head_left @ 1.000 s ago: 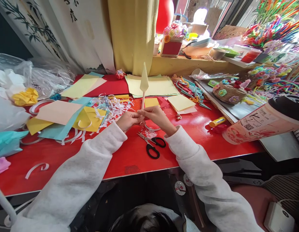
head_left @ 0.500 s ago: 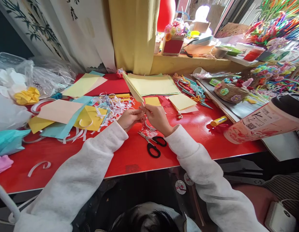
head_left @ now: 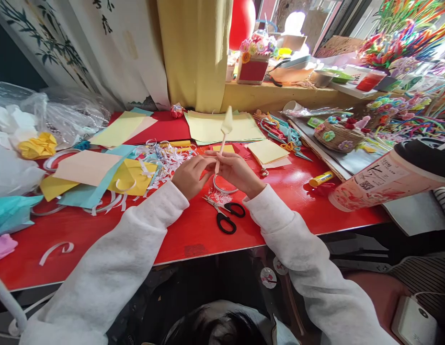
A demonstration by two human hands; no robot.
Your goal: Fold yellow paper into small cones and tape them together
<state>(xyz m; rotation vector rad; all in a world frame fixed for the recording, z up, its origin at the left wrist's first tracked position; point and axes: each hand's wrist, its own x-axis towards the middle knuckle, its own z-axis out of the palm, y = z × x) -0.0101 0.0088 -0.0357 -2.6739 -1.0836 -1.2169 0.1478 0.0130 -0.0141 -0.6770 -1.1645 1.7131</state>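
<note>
A thin pink stick (head_left: 222, 147) with a pale yellow pointed piece (head_left: 227, 120) at its top stands nearly upright between my hands. My right hand (head_left: 240, 171) pinches the stick, its fingers closed around it. From the left, my left hand (head_left: 193, 175) reaches to the same place with bent fingers; its fingertips are partly hidden beside the stick, so its hold is unclear. Below my hands, black-handled scissors (head_left: 226, 214) lie partly open on the red table (head_left: 193, 239). A white ring (head_left: 225, 190) lies just behind them. Beyond my hands are pale yellow sheets (head_left: 225, 128).
Coloured papers (head_left: 87, 166) and white curled strips (head_left: 168, 163) lie to the left, near plastic bags (head_left: 69, 115). On the right are a tilted cup (head_left: 380, 179), a yellow glue tube (head_left: 321, 179), several scissors (head_left: 283, 132) and a woven basket (head_left: 339, 136).
The pale yellow piece has turned from a slanted, broad view to a narrow upright one, showing the pink stick. My left hand's fingers have shifted, and the whole view has moved slightly.
</note>
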